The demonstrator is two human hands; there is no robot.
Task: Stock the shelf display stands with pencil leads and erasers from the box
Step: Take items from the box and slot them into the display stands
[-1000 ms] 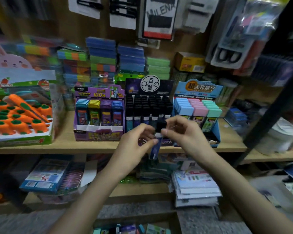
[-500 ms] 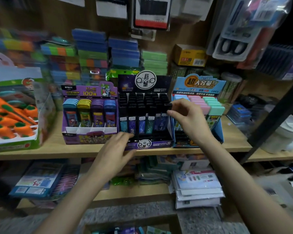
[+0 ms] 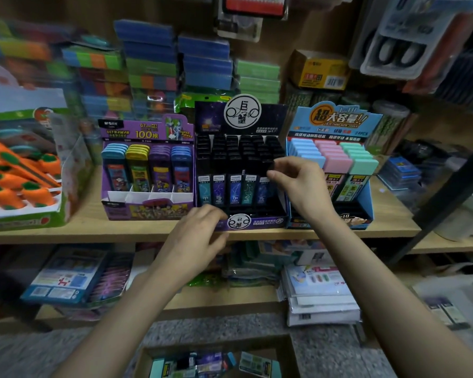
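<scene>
The black display stand (image 3: pixel 257 222) sits on the shelf (image 3: pixel 93 231) between the purple stand (image 3: pixel 148 211) and the blue stand (image 3: pixel 336 121). The left hand (image 3: pixel 197 236), fingers loosely bent, rests on its front lip, which should steady it. The right hand (image 3: pixel 298 184) pinches the cap of a lead case (image 3: pixel 263 188) in the front-right slot; I'd press it straight down, level with its neighbours.

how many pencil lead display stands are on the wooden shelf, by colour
purple stand: 1
black stand: 1
blue stand: 1
total: 3
</scene>
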